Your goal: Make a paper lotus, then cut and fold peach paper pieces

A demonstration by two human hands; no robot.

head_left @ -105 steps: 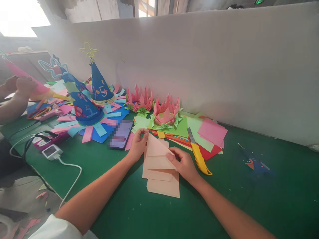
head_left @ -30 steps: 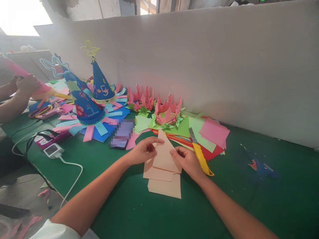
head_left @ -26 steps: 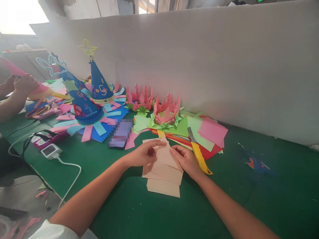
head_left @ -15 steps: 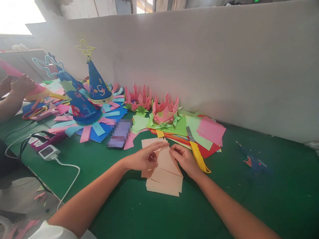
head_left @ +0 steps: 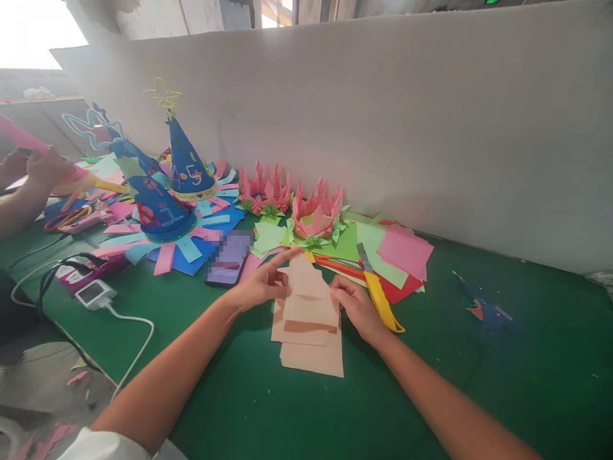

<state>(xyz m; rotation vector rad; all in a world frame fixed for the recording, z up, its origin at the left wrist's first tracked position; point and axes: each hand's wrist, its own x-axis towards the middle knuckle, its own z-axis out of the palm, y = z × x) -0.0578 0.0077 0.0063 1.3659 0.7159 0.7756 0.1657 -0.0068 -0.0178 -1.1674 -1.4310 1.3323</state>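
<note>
Between both hands is a folded pale peach paper (head_left: 310, 308), raised a little over more peach sheets (head_left: 311, 359) on the green table. My left hand (head_left: 256, 284) is at its left edge, thumb and curled fingers against the paper, the index finger stretched along to its top corner. At the right edge my right hand (head_left: 355, 303) pinches the paper between thumb and fingers. Just beyond my right hand lies a yellow utility knife (head_left: 378, 294) with its blade out. A phone (head_left: 230, 259) lies past my left hand.
Pink paper lotus flowers (head_left: 317, 211) stand behind stacked coloured paper (head_left: 405, 252). Blue cone hats (head_left: 160, 204) are at left, near a power strip (head_left: 90, 271) and cables. A glue gun (head_left: 486, 310) lies right. Another person's hands (head_left: 45, 169) hold a pink cone. A white board rises behind.
The folded paper has lifted and tilted, its lower edge now higher over the sheets beneath. My left hand has shifted left and its index finger reaches further up. My right hand has barely moved.
</note>
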